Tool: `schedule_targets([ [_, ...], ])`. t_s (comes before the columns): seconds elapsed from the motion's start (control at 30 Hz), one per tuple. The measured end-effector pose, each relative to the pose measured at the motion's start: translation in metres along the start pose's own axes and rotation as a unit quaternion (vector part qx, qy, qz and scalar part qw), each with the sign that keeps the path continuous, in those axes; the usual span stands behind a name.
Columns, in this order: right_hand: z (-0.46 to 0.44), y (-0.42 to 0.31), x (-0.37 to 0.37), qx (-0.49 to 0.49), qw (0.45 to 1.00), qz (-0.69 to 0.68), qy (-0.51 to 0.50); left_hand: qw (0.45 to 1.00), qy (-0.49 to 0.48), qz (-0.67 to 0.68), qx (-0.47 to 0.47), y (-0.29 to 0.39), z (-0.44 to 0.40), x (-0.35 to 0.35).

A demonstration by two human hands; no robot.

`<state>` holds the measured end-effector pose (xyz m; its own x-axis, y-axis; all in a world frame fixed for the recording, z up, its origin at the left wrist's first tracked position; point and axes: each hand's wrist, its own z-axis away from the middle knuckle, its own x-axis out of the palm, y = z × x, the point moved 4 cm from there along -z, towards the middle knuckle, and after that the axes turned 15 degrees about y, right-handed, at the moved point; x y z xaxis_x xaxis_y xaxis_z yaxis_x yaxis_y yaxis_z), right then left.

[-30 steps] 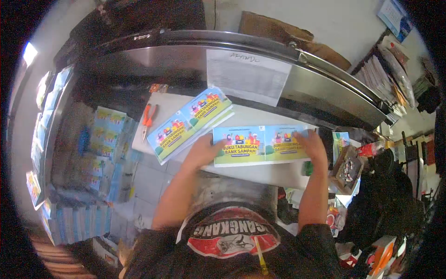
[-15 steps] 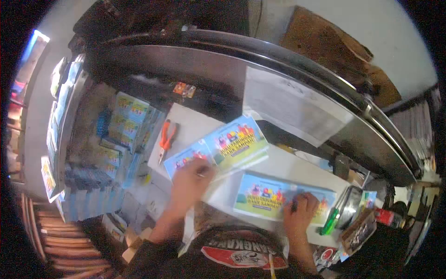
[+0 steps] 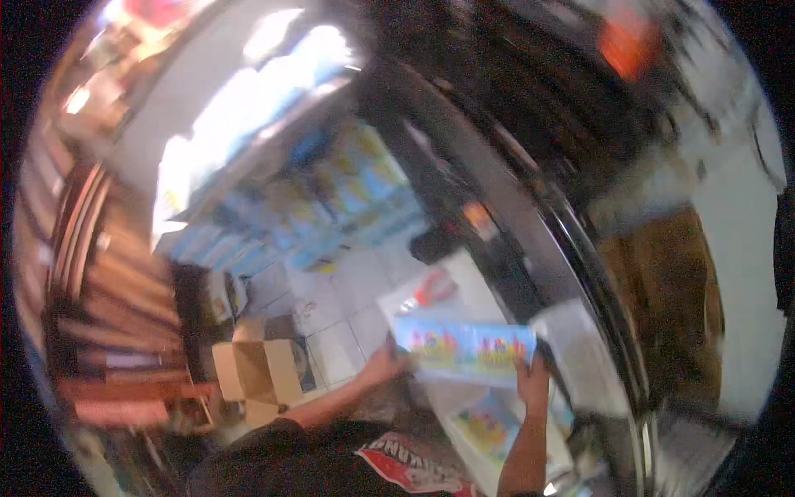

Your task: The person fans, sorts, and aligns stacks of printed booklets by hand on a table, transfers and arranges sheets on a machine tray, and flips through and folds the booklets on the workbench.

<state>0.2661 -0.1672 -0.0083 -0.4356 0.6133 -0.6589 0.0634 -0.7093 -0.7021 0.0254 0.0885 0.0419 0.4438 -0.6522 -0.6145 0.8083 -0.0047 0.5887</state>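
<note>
A stack of light-blue printed booklets (image 3: 464,335) with colourful cartoon figures is held level between my two hands, above the white board (image 3: 464,277). My left hand (image 3: 387,364) is closed on its left end. At the right end, my right hand (image 3: 532,379) grips the edge with the fingers on top. Another printed booklet (image 3: 484,427) lies on the board, nearer my body and beside my right forearm. Just beyond the held stack are pliers with red-orange handles (image 3: 435,287). Blur hides the small print and the exact number of sheets.
Several piles of similar blue booklets (image 3: 331,199) stand to the far left. An open cardboard box (image 3: 257,377) sits on the left, by the tiled floor (image 3: 335,348). A long dark metal rail (image 3: 571,240) runs along the right side.
The view has swung left. My right hand has left the booklet lying on the board and taken the right end of the stack, which both hands now hold.
</note>
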Motion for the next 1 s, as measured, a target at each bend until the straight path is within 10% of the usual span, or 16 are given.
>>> schedule_targets([
  [0.03, -0.001, 0.005, 0.004, -0.134, 0.986, 0.059, 0.074, 0.995, -0.024, -0.08, -0.048, -0.043, -0.016, 0.017],
  [0.33, 0.033, -0.13, -0.045, 0.104, 0.988, -0.062, 0.1, 0.94, -0.12, 0.216, 0.236, -0.018, -0.024, -0.078],
  [0.4, 0.043, -0.201, -0.046, -0.022, 0.982, 0.187, 0.021, 0.944, -0.115, 0.226, 0.21, -0.018, -0.039, -0.142],
  [0.47, 0.044, -0.263, -0.001, -0.163, 0.985, 0.059, 0.026, 0.947, -0.115, 0.235, 0.184, -0.031, -0.065, -0.197],
  [0.53, 0.031, -0.328, 0.049, -0.063, 0.968, -0.237, 0.052, 0.956, -0.016, 0.246, 0.159, -0.053, -0.091, -0.255],
  [0.73, 0.017, -0.48, 0.155, -0.145, 0.989, -0.029, 0.019, 0.923, 0.194, 0.301, 0.139, -0.109, -0.136, -0.396],
  [1.0, 0.022, -0.553, 0.2, -0.163, 0.942, -0.281, -0.089, 0.893, 0.303, 0.318, 0.095, -0.116, -0.106, -0.491],
])
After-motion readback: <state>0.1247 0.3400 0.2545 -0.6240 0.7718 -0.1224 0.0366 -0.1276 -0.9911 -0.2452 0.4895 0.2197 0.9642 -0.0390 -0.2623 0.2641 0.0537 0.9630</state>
